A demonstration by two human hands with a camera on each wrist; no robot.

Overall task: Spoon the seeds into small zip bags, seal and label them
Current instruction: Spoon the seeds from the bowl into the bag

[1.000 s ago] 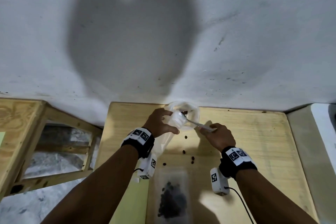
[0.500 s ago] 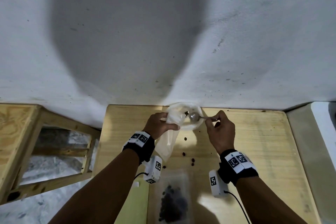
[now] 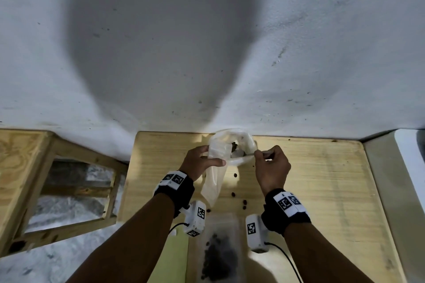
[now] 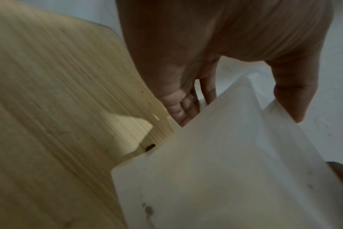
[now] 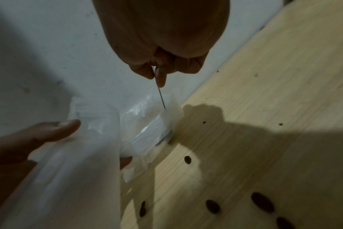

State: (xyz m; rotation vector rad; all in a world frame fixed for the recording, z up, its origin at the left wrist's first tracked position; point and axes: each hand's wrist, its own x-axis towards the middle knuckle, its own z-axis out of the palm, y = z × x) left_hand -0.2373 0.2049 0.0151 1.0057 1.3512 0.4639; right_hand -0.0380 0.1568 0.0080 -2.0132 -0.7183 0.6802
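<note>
My left hand (image 3: 212,156) grips the top of a translucent zip bag (image 3: 212,184), which hangs down toward the table; in the left wrist view the left hand (image 4: 239,106) holds the bag (image 4: 225,162) between thumb and fingers. My right hand (image 3: 261,155) pinches the thin handle of a metal spoon (image 3: 247,155). The spoon's bowl sits inside a plastic-lined seed container (image 3: 247,142) by the wall, where a few dark seeds (image 3: 234,145) show. In the right wrist view the right hand (image 5: 157,75) pinches the spoon handle (image 5: 161,97) above the container (image 5: 147,124).
Loose seeds (image 3: 235,175) lie scattered on the wooden table (image 3: 322,190). A filled bag of seeds (image 3: 218,255) lies at the near edge beside a green sheet (image 3: 177,259). A wooden frame (image 3: 27,167) stands left. The white wall is right behind the container.
The spoon has moved from the bag's mouth rightward into the seed container. My right hand has lifted and turned. My left hand still holds the bag, a little lower.
</note>
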